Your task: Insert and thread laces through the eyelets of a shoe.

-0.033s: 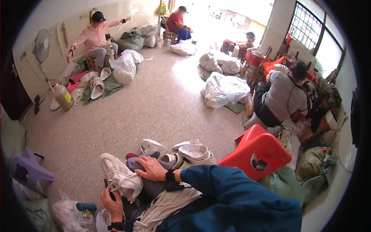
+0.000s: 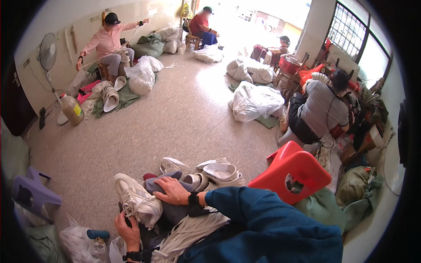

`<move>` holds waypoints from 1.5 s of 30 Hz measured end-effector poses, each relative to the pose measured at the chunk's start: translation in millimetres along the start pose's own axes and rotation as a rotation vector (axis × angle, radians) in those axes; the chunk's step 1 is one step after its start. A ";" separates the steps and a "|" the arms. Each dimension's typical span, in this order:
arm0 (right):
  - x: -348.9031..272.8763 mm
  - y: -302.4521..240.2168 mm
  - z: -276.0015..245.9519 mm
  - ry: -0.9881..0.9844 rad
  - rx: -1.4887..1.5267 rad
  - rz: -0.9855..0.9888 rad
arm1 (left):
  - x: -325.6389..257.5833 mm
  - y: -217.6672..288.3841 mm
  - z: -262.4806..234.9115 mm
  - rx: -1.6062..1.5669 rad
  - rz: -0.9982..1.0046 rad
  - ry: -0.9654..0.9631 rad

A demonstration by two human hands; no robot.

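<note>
A white lace-up sneaker (image 2: 138, 200) with grey stripes rests tilted in front of me, its toe pointing away. My left hand (image 2: 128, 231) is closed at its near left side, fingers curled by the lace and edge; exactly what they pinch is partly hidden. Over grey cloth (image 2: 177, 211) just right of the sneaker lies my right hand (image 2: 174, 191), fingers stretched out and thumb by the shoe's side. A bundle of pale flat laces (image 2: 188, 234) drapes across my lap. More whitish shoe uppers (image 2: 220, 172) are piled beyond my right wrist.
A tipped red plastic stool (image 2: 289, 173) is at my right, a purple stool (image 2: 35, 193) at the left. Clear plastic bags (image 2: 81, 241) lie near my left arm. Several people sit farther off among white sacks (image 2: 254, 101). A standing fan (image 2: 48, 52) is at the far left.
</note>
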State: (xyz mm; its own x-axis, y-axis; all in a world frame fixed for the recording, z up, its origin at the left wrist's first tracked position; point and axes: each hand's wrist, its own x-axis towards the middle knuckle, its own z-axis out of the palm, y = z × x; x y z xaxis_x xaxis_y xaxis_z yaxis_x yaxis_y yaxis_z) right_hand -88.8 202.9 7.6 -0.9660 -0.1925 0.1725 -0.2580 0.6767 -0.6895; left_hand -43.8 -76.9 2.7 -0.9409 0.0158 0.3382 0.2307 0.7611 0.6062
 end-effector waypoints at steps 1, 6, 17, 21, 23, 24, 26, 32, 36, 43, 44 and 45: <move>0.1 0.9 -0.2 -0.001 0.005 0.000 | 0.3 -0.8 1.4 0.004 -0.002 -0.002; 0.7 0.0 -3.9 0.000 -0.020 -0.007 | -0.1 -1.5 1.0 0.001 -0.006 -0.017; -0.1 0.3 -1.0 0.019 -0.034 -0.017 | -0.1 0.1 0.9 0.008 -0.014 -0.016; 0.7 -0.5 -3.6 0.025 -0.036 -0.019 | -0.2 1.4 1.9 0.005 -0.010 0.003; 1.5 -2.3 -3.6 -0.018 0.015 0.006 | -0.3 0.9 0.5 0.005 -0.010 -0.003; 1.7 -2.8 -5.2 -0.017 0.013 0.006 | 0.0 0.5 0.3 0.006 -0.010 -0.011; 0.7 -3.2 -7.9 -0.017 -0.004 0.009 | 1.3 1.2 2.2 0.008 -0.003 -0.006; 1.2 -2.3 -1.4 -0.019 0.009 0.004 | -1.4 -1.2 -0.6 0.041 -0.031 -0.028; -1.0 -1.5 -6.1 -0.003 -0.018 0.007 | 0.9 1.9 1.4 0.019 -0.029 -0.040; -1.1 -2.5 -2.4 0.039 -0.013 -0.016 | -1.4 0.0 -0.7 0.033 -0.075 -0.072; -1.5 -3.2 -3.7 0.022 0.001 -0.009 | -0.5 -1.0 0.1 0.046 -0.079 -0.079; -1.9 -3.9 -4.9 0.004 0.016 -0.001 | -0.4 -1.4 1.0 0.046 -0.072 -0.080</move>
State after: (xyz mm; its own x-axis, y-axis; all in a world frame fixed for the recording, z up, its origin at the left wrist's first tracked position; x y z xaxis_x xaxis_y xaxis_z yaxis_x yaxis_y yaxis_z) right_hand -86.1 204.1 13.4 -0.9658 -0.1904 0.1759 -0.2587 0.6649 -0.7008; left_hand -44.0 -77.3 1.0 -0.9719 0.0103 0.2352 0.1518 0.7912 0.5924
